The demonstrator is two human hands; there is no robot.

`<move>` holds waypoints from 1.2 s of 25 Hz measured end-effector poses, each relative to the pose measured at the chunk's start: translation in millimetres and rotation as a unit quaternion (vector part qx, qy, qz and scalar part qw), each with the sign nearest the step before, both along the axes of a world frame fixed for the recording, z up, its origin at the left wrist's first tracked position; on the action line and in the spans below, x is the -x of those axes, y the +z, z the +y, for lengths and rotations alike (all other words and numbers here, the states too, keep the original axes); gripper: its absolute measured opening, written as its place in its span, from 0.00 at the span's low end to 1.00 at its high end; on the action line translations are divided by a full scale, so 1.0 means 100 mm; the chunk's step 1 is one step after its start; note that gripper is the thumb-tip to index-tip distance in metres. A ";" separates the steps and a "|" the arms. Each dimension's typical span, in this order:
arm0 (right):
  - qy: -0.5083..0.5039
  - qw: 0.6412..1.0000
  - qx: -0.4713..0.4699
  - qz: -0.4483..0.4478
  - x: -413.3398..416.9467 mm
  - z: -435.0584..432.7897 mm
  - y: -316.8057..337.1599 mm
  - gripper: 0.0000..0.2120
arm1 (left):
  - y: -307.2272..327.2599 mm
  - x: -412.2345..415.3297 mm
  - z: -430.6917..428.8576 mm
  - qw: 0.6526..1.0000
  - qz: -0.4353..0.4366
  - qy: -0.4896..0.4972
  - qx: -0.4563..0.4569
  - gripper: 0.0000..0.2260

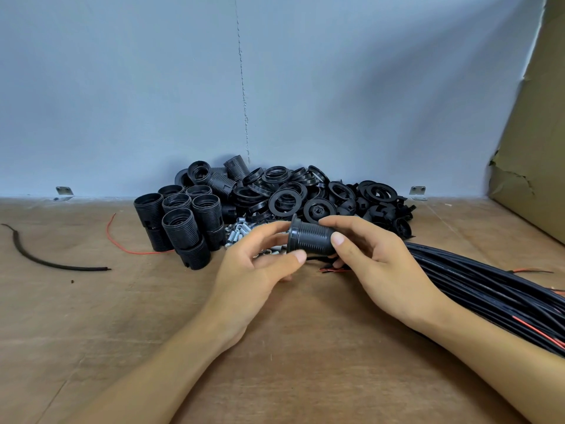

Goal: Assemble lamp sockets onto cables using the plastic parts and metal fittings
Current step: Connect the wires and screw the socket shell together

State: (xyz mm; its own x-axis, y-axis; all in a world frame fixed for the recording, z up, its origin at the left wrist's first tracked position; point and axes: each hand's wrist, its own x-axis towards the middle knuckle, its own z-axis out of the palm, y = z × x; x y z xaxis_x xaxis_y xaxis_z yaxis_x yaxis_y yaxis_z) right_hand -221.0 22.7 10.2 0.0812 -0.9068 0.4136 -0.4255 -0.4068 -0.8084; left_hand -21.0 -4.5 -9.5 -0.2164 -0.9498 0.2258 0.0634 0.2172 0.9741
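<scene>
At centre frame, my right hand (pixel 376 261) gripped the socket (pixel 312 240) while my left hand (pixel 256 270) pinched the ring (pixel 293 232) at its left end. I judged I was threading it on, and the next move would be twisting it snug.

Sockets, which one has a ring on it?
The socket in the left hand and right hand. It lies sideways with a wide ring at its end; the other sockets, standing left of it, have none.
</scene>
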 end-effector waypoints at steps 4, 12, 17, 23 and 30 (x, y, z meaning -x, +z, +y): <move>0.007 1.000 0.000 -0.011 0.00 0.01 0.00 0.13 | 0.00 0.02 -0.01 0.999 0.014 0.022 -0.018 0.18; 0.005 1.000 0.005 -0.028 0.00 0.01 0.00 0.13 | 0.02 0.01 -0.01 0.999 0.011 0.010 -0.040 0.27; -0.005 1.000 0.001 -0.013 0.02 -0.01 -0.01 0.13 | -0.01 -0.01 -0.04 0.998 0.017 0.031 -0.045 0.19; 0.004 1.000 0.004 -0.022 0.01 0.00 -0.01 0.13 | -0.02 0.00 -0.04 0.999 0.006 0.010 -0.044 0.27; -0.011 1.000 0.000 -0.014 0.03 -0.02 -0.02 0.13 | -0.04 -0.02 -0.07 0.999 0.006 0.016 -0.046 0.17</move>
